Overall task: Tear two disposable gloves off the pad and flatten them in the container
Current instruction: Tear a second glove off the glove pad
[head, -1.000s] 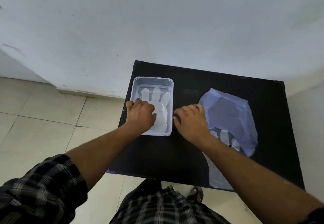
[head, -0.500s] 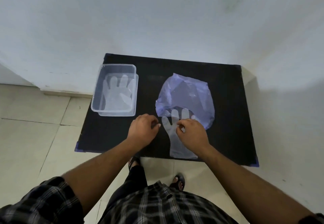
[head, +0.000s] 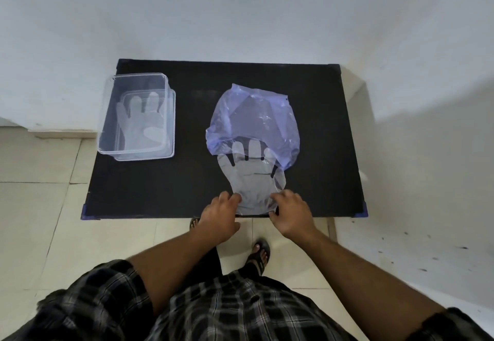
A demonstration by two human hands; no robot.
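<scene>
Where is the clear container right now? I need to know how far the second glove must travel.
In the head view, the clear container sits at the black table's far left corner, left of the blue bag, with one glove flat inside.

Black table [head: 315, 116], tiled floor [head: 34, 220], white wall [head: 240, 9]

Soft, even daylight fills the scene, bright on the wall [head: 240, 6] and floor [head: 34, 220]. A broad grey shadow falls across the wall and floor to the right of the black worktop [head: 320, 127], which reads very dark with a faint sheen. Wide-angle distortion bows the edges. The shirt [head: 213, 311] near the bottom is slightly soft.
</scene>
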